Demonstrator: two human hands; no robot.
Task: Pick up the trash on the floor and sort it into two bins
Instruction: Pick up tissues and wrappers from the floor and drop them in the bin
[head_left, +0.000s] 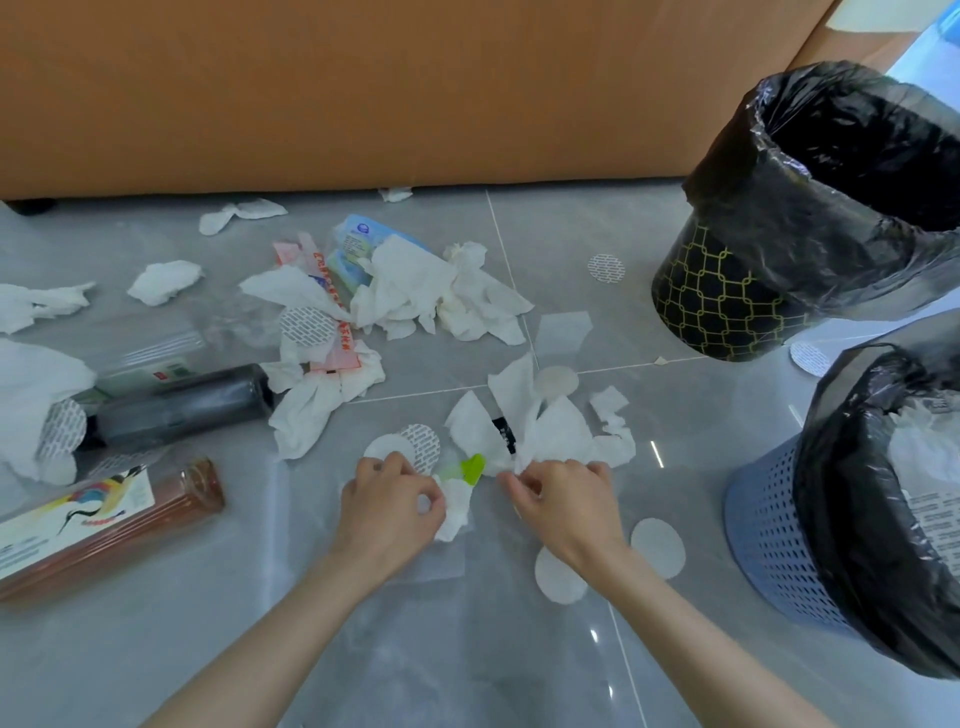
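1. Pinched between the curled thumb and fingers of the left hand (392, 501): a small white tissue (456, 512), crumpled, low over the grey tiled floor (467, 649).
2. Poking out past that tissue's top, just beside the left knuckles: a bright green scrap (474, 465).
3. Curled likewise on the right hand (563, 501), fingertips nipping the near edge of a larger crumpled tissue (553, 434) lying on the tiles, with a black strip (505, 434) showing among its folds.
4. Just beyond the left hand: two round seal discs (423, 444), one plain white, one printed grey, overlapping.
5. Flat on the floor beside the right wrist: two more plain white discs (657, 545).
6. Farther out, toward the brown panel (363, 93): a heap of white tissues (441, 291) mixed with printed wrappers.
7. On their sides at the left: a dark bottle (182, 405) and, nearer, a brown tube (119, 525) with a crane-printed label.
8. Standing at the right, both lined with black bags: a blue perforated bin (763, 545), close by and holding white paper, and a black bin (711, 306) with gold lattice farther back, contents not visible.
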